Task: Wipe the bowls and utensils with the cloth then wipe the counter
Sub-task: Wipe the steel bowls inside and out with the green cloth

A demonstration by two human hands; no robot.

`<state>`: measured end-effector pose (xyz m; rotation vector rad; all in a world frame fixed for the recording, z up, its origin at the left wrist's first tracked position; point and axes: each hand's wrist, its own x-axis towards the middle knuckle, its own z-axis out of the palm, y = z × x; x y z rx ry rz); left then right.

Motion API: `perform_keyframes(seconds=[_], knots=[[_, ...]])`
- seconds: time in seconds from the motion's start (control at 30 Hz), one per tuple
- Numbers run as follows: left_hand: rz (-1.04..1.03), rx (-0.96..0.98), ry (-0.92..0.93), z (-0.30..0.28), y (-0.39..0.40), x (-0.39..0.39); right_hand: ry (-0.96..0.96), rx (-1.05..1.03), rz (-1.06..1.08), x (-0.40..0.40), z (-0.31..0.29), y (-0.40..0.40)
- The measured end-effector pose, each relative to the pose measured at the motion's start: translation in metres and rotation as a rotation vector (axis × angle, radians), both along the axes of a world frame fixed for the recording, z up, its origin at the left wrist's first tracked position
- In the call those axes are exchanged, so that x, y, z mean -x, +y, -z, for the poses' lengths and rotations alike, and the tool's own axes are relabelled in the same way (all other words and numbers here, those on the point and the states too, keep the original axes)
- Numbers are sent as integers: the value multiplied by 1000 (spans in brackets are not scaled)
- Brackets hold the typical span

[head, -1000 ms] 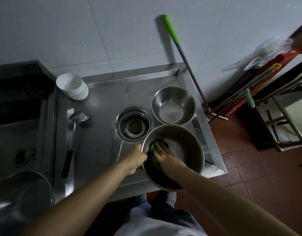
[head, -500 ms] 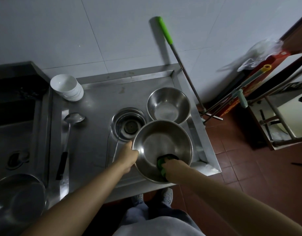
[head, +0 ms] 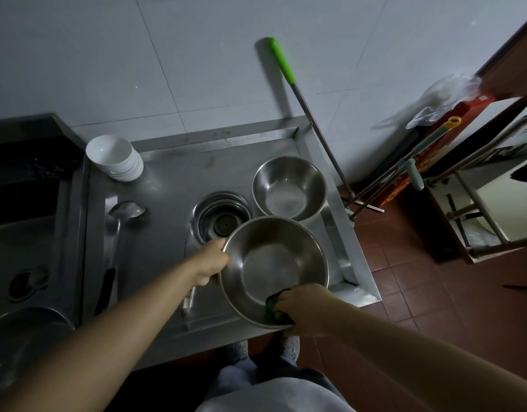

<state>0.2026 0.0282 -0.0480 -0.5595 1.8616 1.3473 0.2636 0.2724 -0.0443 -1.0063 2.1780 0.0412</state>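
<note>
Two hands, left (head: 210, 264) gripping bowl (head: 274, 272), right (head: 308, 307) clutching cloth (head: 274, 306), above steel counter (head: 167, 203).

Bare forearms, no sleeves — white top (head: 274, 396), grey trousers (head: 241, 373), grey shoes (head: 290, 346)

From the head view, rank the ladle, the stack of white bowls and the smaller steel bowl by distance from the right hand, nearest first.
From the right hand:
1. Smaller steel bowl, straight beyond it, at the counter's right back.
2. Ladle, across the counter to the left.
3. Stack of white bowls, back left corner.
</note>
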Motion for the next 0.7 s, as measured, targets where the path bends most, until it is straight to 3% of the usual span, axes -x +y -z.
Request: perform_keyframes(seconds=[0.1, 0.27, 0.4, 0.5, 0.7], knots=[[119, 27, -38, -3, -9, 13, 135, -11, -113, 2, -3, 6], [281, 113, -12, -3, -16, 31, 199, 4, -224, 2, -8, 5], [634, 427, 385, 21, -29, 30, 198, 44, -216, 21, -21, 7], [750, 384, 682, 19, -23, 16, 149, 88, -154, 36, -35, 8], [1135, 347, 676, -35, -4, -13, 131, 107, -39, 68, -57, 18]])
